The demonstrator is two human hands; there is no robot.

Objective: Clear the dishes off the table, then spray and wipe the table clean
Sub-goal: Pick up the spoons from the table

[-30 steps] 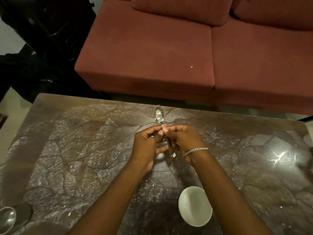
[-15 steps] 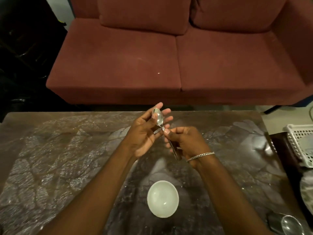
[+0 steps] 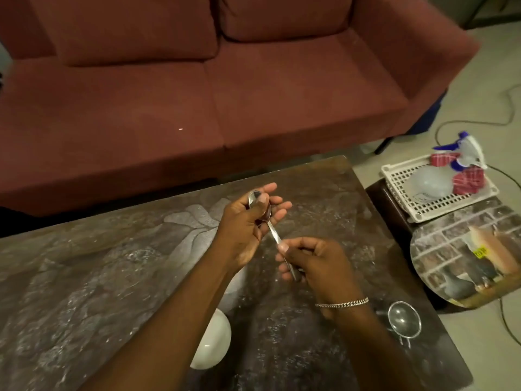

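Observation:
I hold a metal spoon [image 3: 273, 232] above the dark patterned table [image 3: 98, 277]. My right hand [image 3: 313, 263] pinches its handle. My left hand [image 3: 248, 227] cups the bowl end, thumb pressed on it and fingers spread. A white bowl [image 3: 214, 342] sits on the table near me, partly hidden under my left forearm. A clear glass [image 3: 404, 320] stands by the table's right edge. To the right, on a low stand, a white basket [image 3: 423, 204] holds a spray bottle [image 3: 439, 179] and a red cloth [image 3: 468, 180].
A red sofa [image 3: 197, 94] runs along the far side of the table. A round picture mat [image 3: 465, 255] lies on the low stand in front of the basket. Cables [image 3: 504, 108] trail over the floor at right.
My view has swung right, bringing the basket, mat and glass fully into sight. My left hand has slid up onto the spoon's bowl while my right keeps the handle.

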